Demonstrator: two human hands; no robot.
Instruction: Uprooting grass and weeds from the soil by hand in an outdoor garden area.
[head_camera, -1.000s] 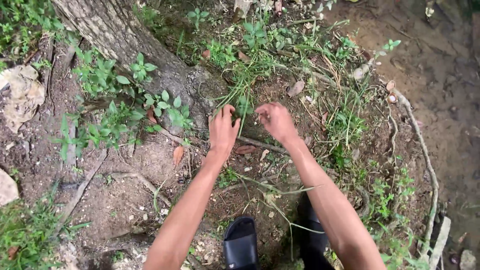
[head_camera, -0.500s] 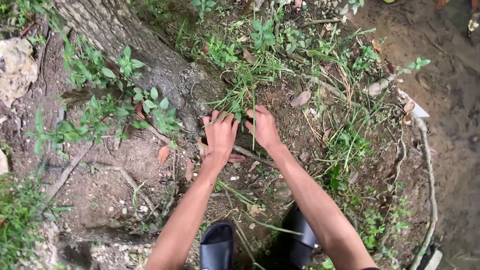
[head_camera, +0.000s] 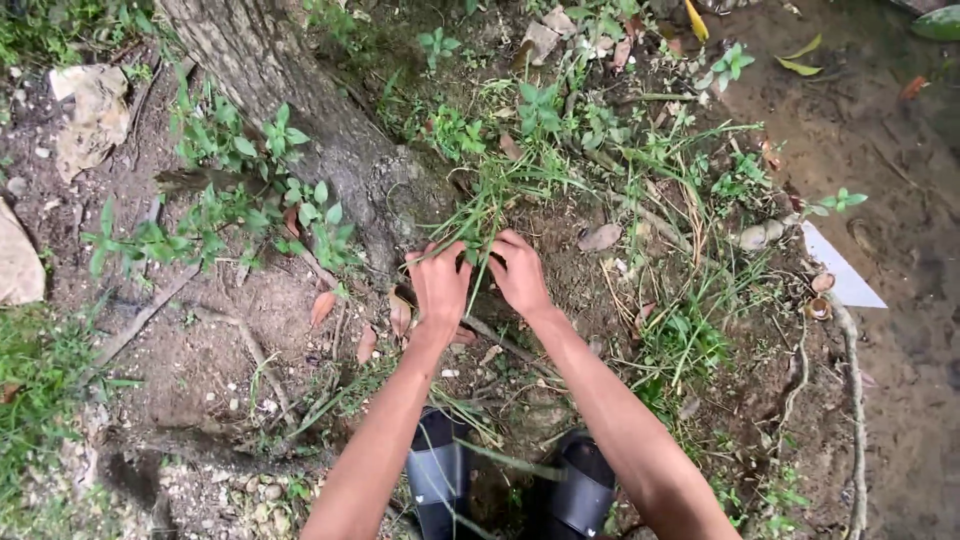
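Two hands are gripping a grass clump by a tree trunk.

At frame centre, the left hand and right hand are curling their fingers around the grass clump, just right of the tree trunk.

Bare soil beside a tree trunk, daylight.

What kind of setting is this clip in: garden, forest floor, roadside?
Outdoors, likely a yard or wooded patch at the foot of a tree. A tree trunk rises from bare soil crossed by roots, with weeds and a grass clump that both hands grip, beside a muddy path.
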